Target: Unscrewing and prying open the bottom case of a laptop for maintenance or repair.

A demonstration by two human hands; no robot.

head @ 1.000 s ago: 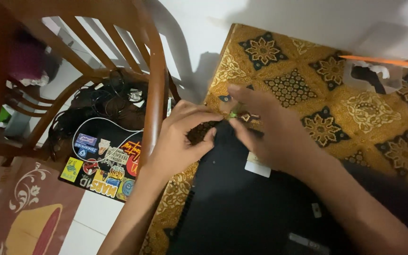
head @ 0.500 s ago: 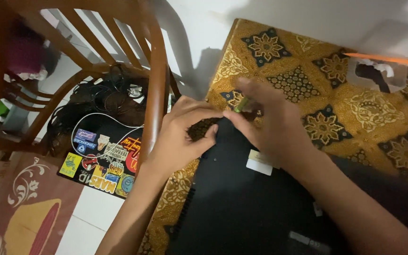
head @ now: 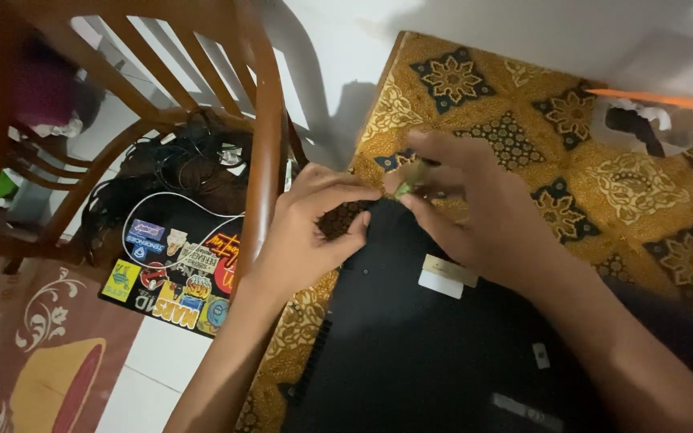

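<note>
A black laptop [head: 443, 353] lies bottom side up on a table covered by a gold patterned cloth [head: 603, 184]. My left hand [head: 314, 232] rests on the laptop's far left corner, fingers curled against its edge. My right hand [head: 475, 208] pinches a small greenish tool [head: 407, 180] at that same corner, its tip hidden between my fingers. A white label [head: 443, 277] sits on the laptop's underside just below my right hand.
A wooden chair [head: 258, 136] stands left of the table. Under it lie a sticker-covered black case [head: 178, 273] and tangled dark cables [head: 170, 168]. An orange-handled tool [head: 659, 100] and a clear bag [head: 643, 124] sit at the table's far right. A patterned rug [head: 34, 361] covers the floor.
Both hands stay at the laptop's far corner. My right hand has shifted slightly with the small tool, and the view has drifted a little.
</note>
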